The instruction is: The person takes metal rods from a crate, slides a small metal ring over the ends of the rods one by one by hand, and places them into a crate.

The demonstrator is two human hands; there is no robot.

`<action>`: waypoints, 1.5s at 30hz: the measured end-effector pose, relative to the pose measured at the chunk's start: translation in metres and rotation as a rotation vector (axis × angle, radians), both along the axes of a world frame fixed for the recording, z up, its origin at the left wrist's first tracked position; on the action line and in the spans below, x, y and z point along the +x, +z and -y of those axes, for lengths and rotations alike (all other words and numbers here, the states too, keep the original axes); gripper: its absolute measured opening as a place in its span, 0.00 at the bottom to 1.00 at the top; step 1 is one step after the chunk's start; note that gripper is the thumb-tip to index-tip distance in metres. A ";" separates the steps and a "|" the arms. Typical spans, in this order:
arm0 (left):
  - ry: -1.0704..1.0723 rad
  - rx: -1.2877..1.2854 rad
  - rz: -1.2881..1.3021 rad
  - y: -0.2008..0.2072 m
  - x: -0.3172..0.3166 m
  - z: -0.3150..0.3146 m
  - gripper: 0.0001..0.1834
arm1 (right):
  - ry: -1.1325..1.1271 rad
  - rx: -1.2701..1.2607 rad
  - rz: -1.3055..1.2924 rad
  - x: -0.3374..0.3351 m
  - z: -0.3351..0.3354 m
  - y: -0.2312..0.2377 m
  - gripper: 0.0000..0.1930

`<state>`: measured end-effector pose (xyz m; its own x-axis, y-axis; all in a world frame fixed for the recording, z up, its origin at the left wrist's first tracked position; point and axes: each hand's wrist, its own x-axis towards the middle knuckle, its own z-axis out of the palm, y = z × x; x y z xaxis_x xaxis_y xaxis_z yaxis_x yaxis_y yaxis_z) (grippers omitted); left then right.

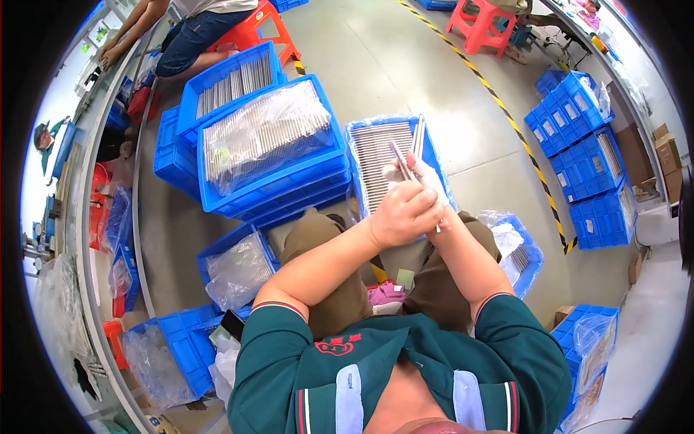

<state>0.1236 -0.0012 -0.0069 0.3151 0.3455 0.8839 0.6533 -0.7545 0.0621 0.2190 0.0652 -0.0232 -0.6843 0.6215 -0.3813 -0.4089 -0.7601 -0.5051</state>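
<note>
In front of me, above a blue crate (441, 170), both hands are close together. My right hand (428, 176) is closed around a narrow grey metal strip (399, 158) that slants up and to the left. Across it lies my left hand (406, 213), its fingers curled into a pinch. A thin pale tip (438, 228) sticks out below the left fingers; what it belongs to is hidden. Inside the crate, metal strips (382, 155) stand packed in rows, and a few longer ones (418, 134) lean along its right side.
Stacked blue crates (271, 206) of bagged metal parts stand at front left. A smaller blue crate (531, 253) with plastic wrap sits by my right knee. Labelled crates (596, 224) are piled at the right wall. Another person (210, 36) sits on a red stool (278, 29) at far left.
</note>
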 end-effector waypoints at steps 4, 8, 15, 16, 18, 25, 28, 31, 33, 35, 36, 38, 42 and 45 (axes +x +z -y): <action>0.003 -0.093 0.113 0.001 0.003 0.004 0.16 | -0.306 -0.125 -0.053 0.002 -0.022 0.000 0.07; 0.125 -0.459 0.429 -0.012 0.002 0.000 0.13 | -0.333 -0.008 -0.278 0.029 -0.060 -0.012 0.07; -0.216 -1.350 1.906 -0.052 -0.035 -0.022 0.21 | -0.616 0.082 -0.373 0.038 -0.072 0.014 0.06; -0.217 -1.348 1.914 -0.058 -0.033 -0.026 0.21 | -0.584 0.108 -0.393 0.040 -0.069 0.014 0.06; -0.316 -1.390 2.121 -0.060 -0.023 -0.030 0.25 | -0.589 0.156 -0.317 0.031 -0.056 0.025 0.06; -0.856 -1.349 2.218 -0.033 -0.001 -0.038 0.30 | -0.476 0.628 -0.059 0.004 -0.015 0.035 0.09; -0.863 -1.370 2.146 -0.037 -0.002 -0.039 0.30 | -0.457 0.709 0.012 -0.002 -0.005 0.046 0.10; -0.899 -1.435 2.059 -0.042 -0.002 -0.034 0.29 | -0.502 0.842 0.208 -0.006 -0.001 0.052 0.10; -0.807 -1.520 2.009 -0.043 -0.002 -0.034 0.28 | -0.512 0.810 0.249 -0.012 0.006 0.064 0.09; -0.767 -1.566 2.011 -0.043 -0.003 -0.035 0.27 | -0.457 0.742 0.101 -0.012 0.004 0.062 0.09; -0.692 -1.587 1.974 -0.044 -0.003 -0.034 0.27 | -0.401 0.667 -0.044 -0.013 0.002 0.063 0.10; -0.609 -1.600 1.958 -0.040 -0.002 -0.033 0.25 | -0.443 0.671 -0.011 -0.014 0.008 0.067 0.11; -0.592 -1.591 1.888 -0.053 -0.001 -0.027 0.21 | -0.550 0.738 0.061 -0.015 0.011 0.061 0.12; -0.617 -1.708 1.826 -0.053 -0.011 -0.023 0.21 | -0.532 0.769 0.024 -0.016 0.015 0.061 0.11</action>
